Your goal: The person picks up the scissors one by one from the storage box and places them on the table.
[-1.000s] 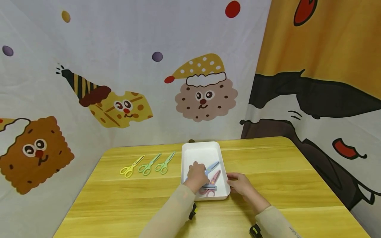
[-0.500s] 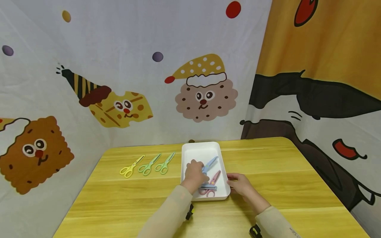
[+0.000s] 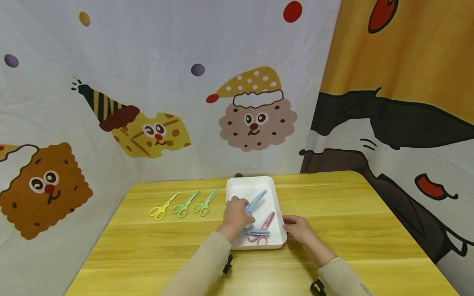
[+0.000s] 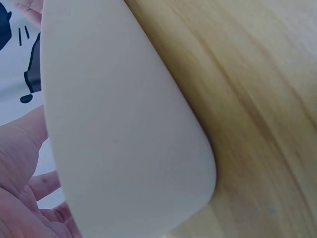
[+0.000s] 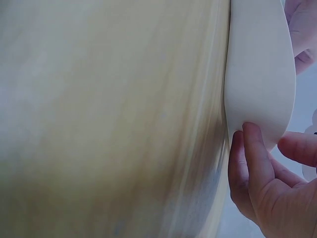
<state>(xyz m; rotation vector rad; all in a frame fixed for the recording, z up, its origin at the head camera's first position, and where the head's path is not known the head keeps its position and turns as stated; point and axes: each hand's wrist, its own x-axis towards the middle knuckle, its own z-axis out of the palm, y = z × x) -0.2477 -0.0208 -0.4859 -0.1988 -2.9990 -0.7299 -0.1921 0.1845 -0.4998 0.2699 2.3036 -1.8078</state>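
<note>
Inside a white tray (image 3: 244, 187), the fingers of a left hand (image 3: 235, 214) pinch blue scissors (image 3: 256, 200) near the handles.
These scissors have just shifted up and leftward, away from the pairs beside them, which suggests they are being singled out; whether they are clear of the tray's floor is hard to tell. Nearer the viewer in the tray, a second blue pair (image 3: 261, 232) lies across pink scissors (image 3: 267, 222). The right hand (image 3: 299, 229) touches the tray's right wall, its fingers loosely extended. To the left, yellow scissors (image 3: 167, 204) and two green pairs (image 3: 189, 202) line a wooden counter (image 3: 148, 246).
</note>
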